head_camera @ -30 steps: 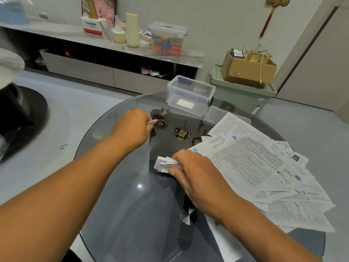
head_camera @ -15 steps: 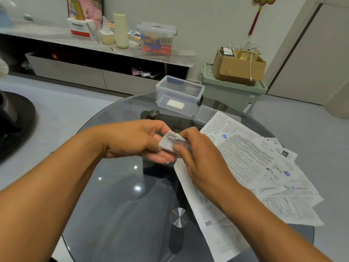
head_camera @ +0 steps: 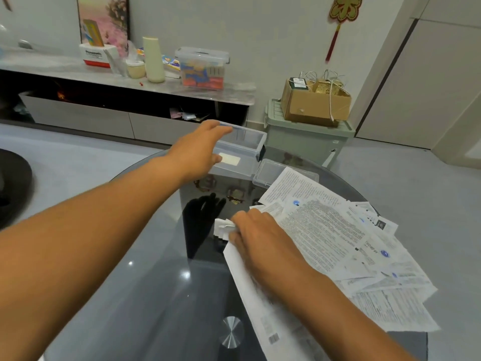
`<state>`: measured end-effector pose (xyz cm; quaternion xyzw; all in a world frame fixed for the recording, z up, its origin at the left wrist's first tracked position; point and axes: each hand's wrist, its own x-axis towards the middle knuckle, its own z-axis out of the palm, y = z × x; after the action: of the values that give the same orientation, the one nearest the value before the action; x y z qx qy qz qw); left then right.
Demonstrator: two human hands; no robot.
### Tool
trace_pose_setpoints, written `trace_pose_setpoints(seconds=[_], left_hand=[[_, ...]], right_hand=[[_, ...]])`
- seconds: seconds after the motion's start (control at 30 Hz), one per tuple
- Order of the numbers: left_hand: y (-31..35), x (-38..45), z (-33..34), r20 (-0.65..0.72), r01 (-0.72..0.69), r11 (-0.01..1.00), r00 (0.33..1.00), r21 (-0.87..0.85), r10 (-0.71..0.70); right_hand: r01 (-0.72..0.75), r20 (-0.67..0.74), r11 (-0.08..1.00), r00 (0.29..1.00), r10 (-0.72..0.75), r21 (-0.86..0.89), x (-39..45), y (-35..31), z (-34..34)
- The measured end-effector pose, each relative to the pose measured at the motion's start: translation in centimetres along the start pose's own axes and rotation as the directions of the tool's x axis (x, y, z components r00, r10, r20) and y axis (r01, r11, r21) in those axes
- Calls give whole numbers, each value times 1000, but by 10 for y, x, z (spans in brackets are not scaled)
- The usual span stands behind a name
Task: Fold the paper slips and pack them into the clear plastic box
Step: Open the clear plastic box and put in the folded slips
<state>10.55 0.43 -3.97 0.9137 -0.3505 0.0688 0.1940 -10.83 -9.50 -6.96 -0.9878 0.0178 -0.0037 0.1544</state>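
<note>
While L hand (head_camera: 197,152) reaches open-fingered over the near-left rim of the clear plastic box (head_camera: 247,152) at the table's far edge, R hand (head_camera: 257,235) pinches a folded slip (head_camera: 221,227) on the glass beside the loose paper slips (head_camera: 325,230); paper looks light, limp, so grip at creased edge.

White walls (head_camera: 273,35), grey floor (head_camera: 65,157), a low sideboard (head_camera: 104,110) and a round glass table (head_camera: 145,295).

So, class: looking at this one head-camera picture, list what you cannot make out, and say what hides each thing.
- Folded slips: their number; right hand covers most.
- Clear plastic box: near-left corner; left hand stands in front.
- Loose sheets: print too small to read.
- Clear lid: right part under the sheets.
</note>
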Motion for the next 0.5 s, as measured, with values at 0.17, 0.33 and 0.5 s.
trace_pose_setpoints(seconds=[0.17,0.33,0.5], left_hand=[[-16,26,11,73,13,981,997,194,-28],[-12,0,-3,-51,24,971,999,237,-12],[2,-76,-32,-55,75,980,996,183,-66]], right_hand=[[12,-54,988,999,-4,152,1,0,-16],[-38,-172,947,980,98,320,3,-1,-33],[117,-383,945,924,10,306,-3,-12,-44]])
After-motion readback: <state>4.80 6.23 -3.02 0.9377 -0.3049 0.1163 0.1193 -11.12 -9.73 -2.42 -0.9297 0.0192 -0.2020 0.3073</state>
